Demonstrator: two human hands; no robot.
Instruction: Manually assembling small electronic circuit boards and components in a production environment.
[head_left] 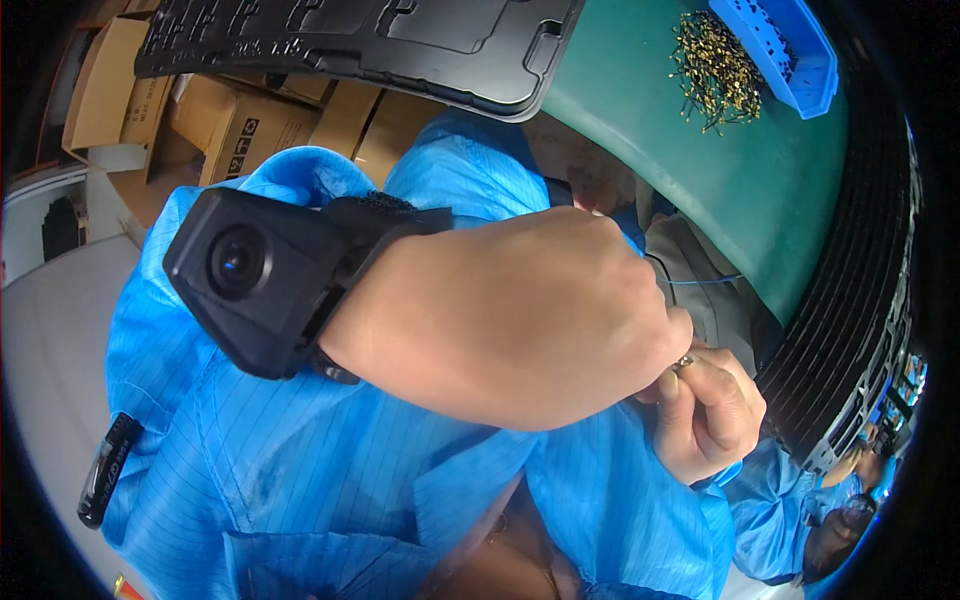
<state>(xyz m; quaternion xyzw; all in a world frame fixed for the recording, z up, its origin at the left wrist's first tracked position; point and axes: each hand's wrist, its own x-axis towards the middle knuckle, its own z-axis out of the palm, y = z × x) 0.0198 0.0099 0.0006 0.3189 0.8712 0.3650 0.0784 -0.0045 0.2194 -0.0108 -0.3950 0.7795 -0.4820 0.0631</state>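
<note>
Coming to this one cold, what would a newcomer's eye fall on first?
Probably the bulky black wrist camera, left of centre, and the left hand filling the middle. Next, the right hand, right of centre, pinching a small metal piece. At upper right, a gold-and-black pile of small parts lies beside a blue bin on the green table.

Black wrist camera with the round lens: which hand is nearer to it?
Left. The black wrist camera is strapped at the wrist of the left hand; the right hand is farther off, toward the picture's right side.
</note>
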